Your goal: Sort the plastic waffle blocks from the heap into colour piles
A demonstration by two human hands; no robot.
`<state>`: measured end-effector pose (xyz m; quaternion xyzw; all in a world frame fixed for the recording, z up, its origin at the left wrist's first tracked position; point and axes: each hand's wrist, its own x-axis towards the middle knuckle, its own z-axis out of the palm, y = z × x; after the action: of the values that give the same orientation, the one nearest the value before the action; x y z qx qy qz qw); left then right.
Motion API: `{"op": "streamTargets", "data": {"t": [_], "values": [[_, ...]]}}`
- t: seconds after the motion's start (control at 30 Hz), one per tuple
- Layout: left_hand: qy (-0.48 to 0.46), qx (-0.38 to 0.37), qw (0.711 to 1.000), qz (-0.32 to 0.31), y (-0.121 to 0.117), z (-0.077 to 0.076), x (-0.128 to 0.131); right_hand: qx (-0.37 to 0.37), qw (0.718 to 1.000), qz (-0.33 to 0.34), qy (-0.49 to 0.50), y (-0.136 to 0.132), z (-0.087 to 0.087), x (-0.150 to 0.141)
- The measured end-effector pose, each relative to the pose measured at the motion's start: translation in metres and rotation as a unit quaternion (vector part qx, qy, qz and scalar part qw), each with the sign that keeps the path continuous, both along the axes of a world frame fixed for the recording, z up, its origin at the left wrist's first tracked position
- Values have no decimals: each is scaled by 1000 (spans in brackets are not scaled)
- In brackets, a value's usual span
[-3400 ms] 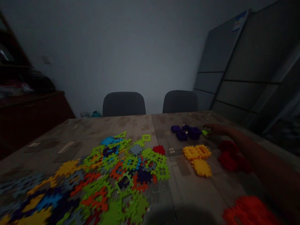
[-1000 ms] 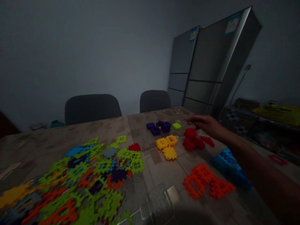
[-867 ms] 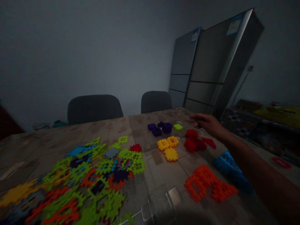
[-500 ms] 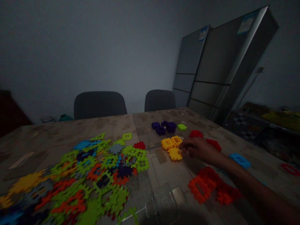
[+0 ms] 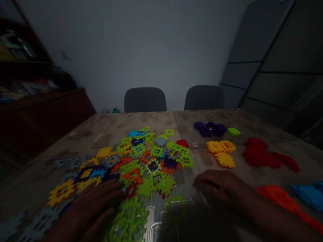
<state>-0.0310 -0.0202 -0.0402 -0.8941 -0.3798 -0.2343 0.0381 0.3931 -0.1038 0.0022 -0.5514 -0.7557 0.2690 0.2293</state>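
Observation:
My left hand (image 5: 92, 203), fingers stretched out and spread, is over the near left part of a mixed heap of toothed plastic building tiles. Close to its fingertips lie green tiles (image 5: 130, 211) and a yellow tile (image 5: 62, 191). My right hand (image 5: 222, 185) hangs above the table right of the heap, its fingers curled together, with no tile showing in them. A lone green tile (image 5: 176, 208) lies between the hands, in shadow. Beyond my right hand sit yellow tiles (image 5: 224, 159) in a small group.
Purple tiles (image 5: 219, 129) and a green tile (image 5: 234, 131) sit farther back. Red tiles (image 5: 257, 156), orange tiles (image 5: 275, 196) and blue tiles (image 5: 309, 196) form groups on the right. Two chairs (image 5: 145, 99) stand behind the table; a dark cabinet (image 5: 45, 117) is at left.
My right hand has left the yellow tiles and come back toward me, nearer the heap. My left hand has come into view over the heap. The view has swung left.

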Motion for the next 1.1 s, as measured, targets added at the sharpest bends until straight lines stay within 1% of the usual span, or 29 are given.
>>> {"op": "streamTargets", "data": {"t": [0.07, 0.1, 0.17, 0.27, 0.33, 0.37, 0.43, 0.5, 0.57, 0.7, 0.8, 0.87, 0.93, 1.03, 1.1], "values": [[1, 1, 1000, -28, 4, 14, 0, 2, 999, 43, -26, 8, -17, -23], [-8, 0, 999, -37, 5, 20, 1, 9, 997, 58, -40, 12, -22, -33], [-17, -6, 998, -54, 3, 31, 7, 12, 996, 63, -68, 19, -28, -54], [-2, -50, 996, -71, -6, 39, 25, -5, 994, 9, -106, 25, -26, -84], [12, -96, 990, -99, -11, 38, 42, -2, 991, -26, -129, 28, -24, -98], [14, -111, 988, -109, -11, 37, 51, 4, 990, -30, -137, 29, -24, -102], [35, -142, 982, -118, -9, 34, 68, 17, 989, -21, -145, 30, -23, -103], [68, -172, 978, -102, -6, 33, 84, 27, 990, -7, -139, 30, -21, -97], [94, -193, 974, -73, -5, 33, 95, 22, 993, -1, -115, 31, -18, -87], [113, -210, 970, -33, -4, 35, 109, -22, 997, -14, -67, 34, -15, -71], [132, -213, 968, -12, -2, 38, 116, -27, 997, -32, -64, 36, -18, -68], [151, -209, 966, 1, -1, 40, 121, -32, 995, -48, -83, 35, -19, -68], [176, -201, 964, 5, 0, 42, 126, -46, 988, -71, -127, 34, -16, -68], [188, -191, 963, 3, 1, 41, 129, -78, 969, -103, -212, 32, -5, -67], [179, -194, 964, -7, 1, 40, 127, -82, 960, -118, -242, 31, 2, -68]]}}
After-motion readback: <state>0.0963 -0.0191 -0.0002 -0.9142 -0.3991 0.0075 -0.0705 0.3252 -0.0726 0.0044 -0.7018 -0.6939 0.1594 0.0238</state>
